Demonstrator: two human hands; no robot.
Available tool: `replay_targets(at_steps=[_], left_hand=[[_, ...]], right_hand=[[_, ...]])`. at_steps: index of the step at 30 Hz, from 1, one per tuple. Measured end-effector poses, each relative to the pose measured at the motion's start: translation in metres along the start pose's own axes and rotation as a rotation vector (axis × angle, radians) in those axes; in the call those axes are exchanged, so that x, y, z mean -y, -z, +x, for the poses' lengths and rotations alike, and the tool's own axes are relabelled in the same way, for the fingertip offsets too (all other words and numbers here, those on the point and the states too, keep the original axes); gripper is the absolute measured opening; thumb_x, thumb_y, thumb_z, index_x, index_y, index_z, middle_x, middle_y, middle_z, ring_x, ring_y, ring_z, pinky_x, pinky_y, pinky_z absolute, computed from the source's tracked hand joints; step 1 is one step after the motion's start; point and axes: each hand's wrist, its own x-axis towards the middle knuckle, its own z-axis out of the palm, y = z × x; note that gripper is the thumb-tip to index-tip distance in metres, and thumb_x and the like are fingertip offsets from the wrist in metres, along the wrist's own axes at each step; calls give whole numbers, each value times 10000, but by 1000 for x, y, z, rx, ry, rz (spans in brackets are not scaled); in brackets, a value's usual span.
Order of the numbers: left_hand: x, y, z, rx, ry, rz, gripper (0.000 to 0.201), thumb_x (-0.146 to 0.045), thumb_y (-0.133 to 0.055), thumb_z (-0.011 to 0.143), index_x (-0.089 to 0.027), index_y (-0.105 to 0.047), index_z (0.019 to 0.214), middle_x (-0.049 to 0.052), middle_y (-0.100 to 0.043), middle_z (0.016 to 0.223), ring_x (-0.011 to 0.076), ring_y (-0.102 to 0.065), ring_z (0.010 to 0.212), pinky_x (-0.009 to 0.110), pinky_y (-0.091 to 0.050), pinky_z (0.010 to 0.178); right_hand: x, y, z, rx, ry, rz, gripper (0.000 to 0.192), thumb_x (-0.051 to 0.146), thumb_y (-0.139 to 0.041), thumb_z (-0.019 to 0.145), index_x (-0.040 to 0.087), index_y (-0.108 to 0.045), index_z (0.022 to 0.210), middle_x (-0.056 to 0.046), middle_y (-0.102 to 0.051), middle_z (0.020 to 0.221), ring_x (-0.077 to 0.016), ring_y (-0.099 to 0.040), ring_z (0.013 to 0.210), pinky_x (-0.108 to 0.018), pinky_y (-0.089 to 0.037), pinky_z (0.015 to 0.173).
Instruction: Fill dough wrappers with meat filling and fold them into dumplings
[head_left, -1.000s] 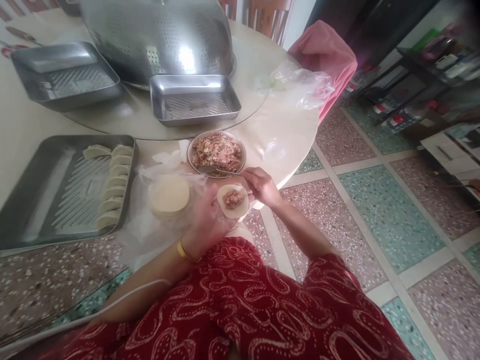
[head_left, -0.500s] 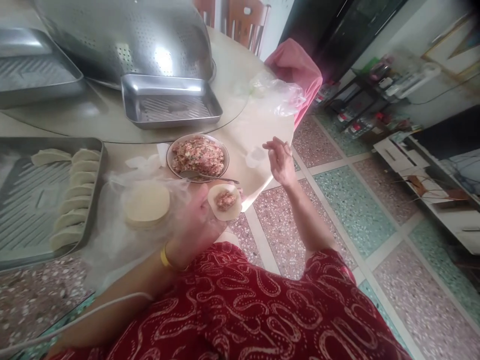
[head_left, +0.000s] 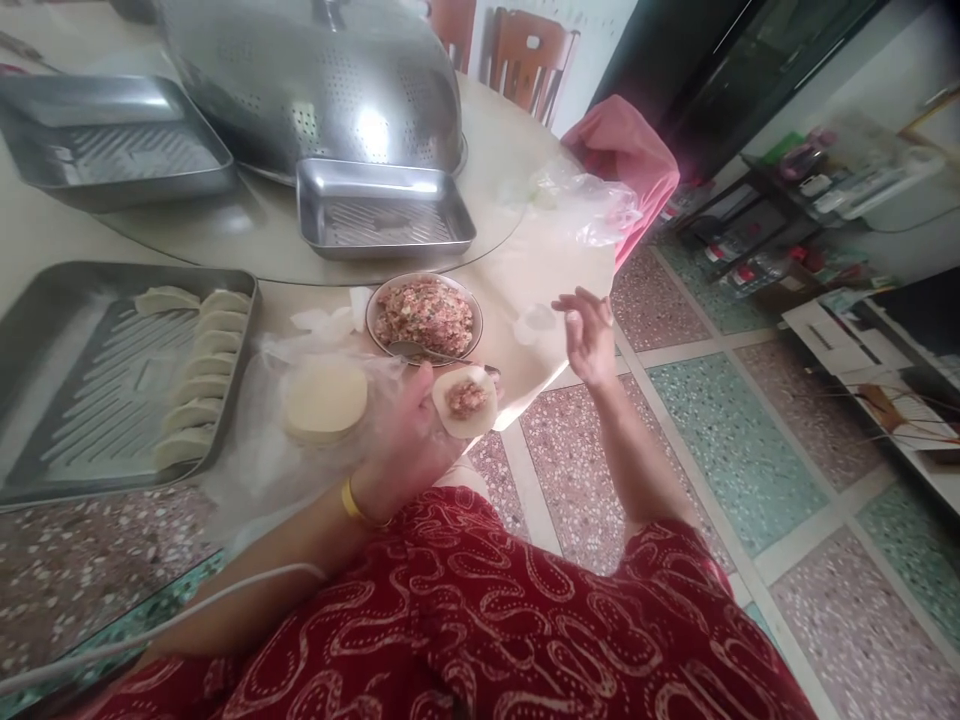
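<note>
Head view only. Left hand point(head_left: 409, 425) cups a round dumpling wrapper point(head_left: 465, 402) flat on my fingers, meat filling point(head_left: 466, 398) sitting in its middle; the palm stays level, I judge so the filling doesn't slide off. The hand is closed lightly under the wrapper, held just off the tabletop point(head_left: 525, 270) edge, above my lap. Right hand point(head_left: 589, 330) is empty, fingers spread apart, raised beside the tabletop edge near a small clear cup point(head_left: 535, 322), well clear of the wrapper.

Bowl of minced filling point(head_left: 424, 317) sits just beyond the left hand with a spoon point(head_left: 427, 352) resting in it, handle toward me, within easy reach. Stack of fresh wrappers point(head_left: 325, 399) lies on a plastic bag point(head_left: 255, 450) just beside the left hand. Steel tray point(head_left: 82, 380) on my left carries a row of folded dumplings point(head_left: 196, 375) along its right side. Two other trays point(head_left: 384, 210) point(head_left: 112, 140) and a big perforated metal cover point(head_left: 315, 80) sit further back. Pink cloth point(head_left: 626, 160) and another plastic bag point(head_left: 581, 205) lie at the far edge.

No readable brands, labels or writing anywhere.
</note>
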Motion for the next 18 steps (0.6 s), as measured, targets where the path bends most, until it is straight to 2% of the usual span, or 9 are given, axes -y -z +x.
replay_targets(at_steps=[2, 3, 5, 7, 10, 13, 18], left_hand=[[0, 3, -1, 27, 10, -6, 599, -524, -340, 997, -77, -570, 1321, 169, -662, 1270, 271, -606, 1235, 380, -502, 1059], [0, 4, -2, 40, 13, -6, 605, -534, -344, 994, -78, -571, 1321, 168, -659, 1276, 273, -599, 1245, 386, -493, 1071], [0, 2, -4, 62, 12, -2, 594, -524, -340, 1001, -78, -575, 1315, 161, -663, 1270, 268, -589, 1261, 391, -469, 1099], [0, -1, -9, 93, 24, -1, 587, -502, -300, 1017, -74, -583, 1302, 152, -681, 1234, 253, -584, 1270, 390, -446, 1123], [-1, -6, -17, 129, 51, -9, 648, -515, -228, 1025, -42, -583, 1290, 158, -707, 1161, 247, -591, 1260, 391, -435, 1134], [-5, -5, -26, 124, 35, -36, 668, -517, -208, 1026, -31, -564, 1312, 163, -710, 1151, 252, -583, 1270, 396, -434, 1137], [-11, 2, -36, 136, 15, -41, 698, -559, -226, 1011, -29, -590, 1285, 167, -704, 1172, 269, -562, 1294, 388, -433, 1139]], right_hand=[[24, 13, -8, -92, -69, 221, 407, 487, -298, 1025, 270, -636, 1088, -45, -737, 1027, -248, -644, 1151, -513, -465, 1056], [38, 18, -13, -96, -77, 353, 384, 459, -293, 1032, 283, -627, 1102, -25, -744, 973, -226, -683, 1070, -491, -496, 1029], [67, 23, -23, -23, -21, 574, 373, 445, -282, 1040, 304, -625, 1081, 13, -752, 908, -209, -700, 1056, -503, -494, 1049], [92, 19, -31, 91, 118, 679, 335, 459, -317, 1039, 330, -621, 1099, 45, -760, 871, -204, -682, 1120, -533, -447, 1107], [110, 3, -35, 208, 301, 664, 336, 489, -318, 1040, 353, -605, 1150, 63, -761, 910, -194, -632, 1215, -560, -375, 1166], [109, -10, -33, 263, 383, 565, 383, 518, -294, 1037, 343, -601, 1184, 48, -747, 1024, -196, -577, 1290, -564, -329, 1195], [105, -12, -30, 179, 388, 439, 382, 492, -300, 1039, 336, -626, 1163, 52, -744, 1018, -199, -562, 1302, -569, -271, 1227]])
